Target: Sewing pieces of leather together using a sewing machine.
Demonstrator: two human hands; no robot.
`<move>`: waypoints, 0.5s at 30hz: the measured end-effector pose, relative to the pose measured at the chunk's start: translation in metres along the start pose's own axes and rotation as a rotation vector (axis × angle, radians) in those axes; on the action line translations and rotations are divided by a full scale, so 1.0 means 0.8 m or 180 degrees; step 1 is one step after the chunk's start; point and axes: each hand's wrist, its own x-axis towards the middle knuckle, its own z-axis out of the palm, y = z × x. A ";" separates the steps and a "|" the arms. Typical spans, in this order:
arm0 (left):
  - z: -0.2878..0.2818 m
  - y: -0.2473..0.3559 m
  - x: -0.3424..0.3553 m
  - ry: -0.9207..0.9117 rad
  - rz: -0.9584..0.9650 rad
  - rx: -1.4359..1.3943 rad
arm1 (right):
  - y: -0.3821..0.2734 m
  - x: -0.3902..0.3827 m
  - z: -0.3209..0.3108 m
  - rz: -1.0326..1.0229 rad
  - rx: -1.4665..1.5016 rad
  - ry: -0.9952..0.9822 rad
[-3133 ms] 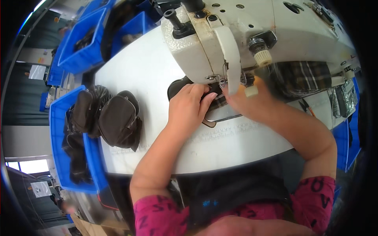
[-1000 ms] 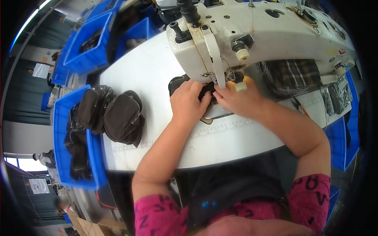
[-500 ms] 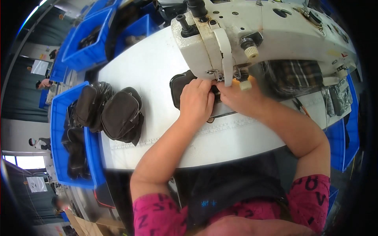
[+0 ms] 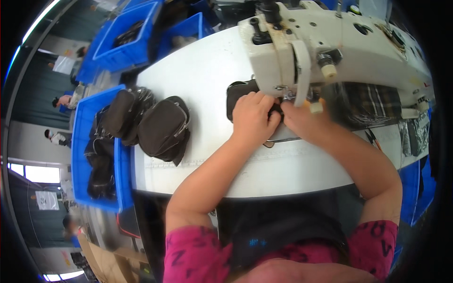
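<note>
A small dark zippered pouch (image 4: pixel 237 100) lies under the head of a white sewing machine (image 4: pixel 269 61). My left hand (image 4: pixel 255 117) presses on the pouch with its fingers bent, the thumb close to the needle area. My right hand (image 4: pixel 304 121) grips the pouch's edge on the other side, its fingertips partly hidden by the machine head. Between both hands, only a little dark fabric shows. A small tan tab (image 4: pixel 269 144) sticks out below the pouch toward me.
Finished-looking dark pouches (image 4: pixel 163 127) sit at the left, beside and in a blue bin (image 4: pixel 123 174). Another blue bin (image 4: pixel 125 54) stands farther back. Orange-handled snips (image 4: pixel 373 139) and dark plaid fabric (image 4: pixel 368 104) lie at the right. A ruler strip (image 4: pixel 188 163) runs along the table.
The whole view has shifted, so table and machine appear farther right. My left thumb has spread away from the fingers; both hands stay on the pouch by the needle.
</note>
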 end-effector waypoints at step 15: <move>-0.003 0.001 -0.005 0.0110 0.0462 0.0331 | -0.004 0.003 0.002 -0.0027 -0.0971 0.0066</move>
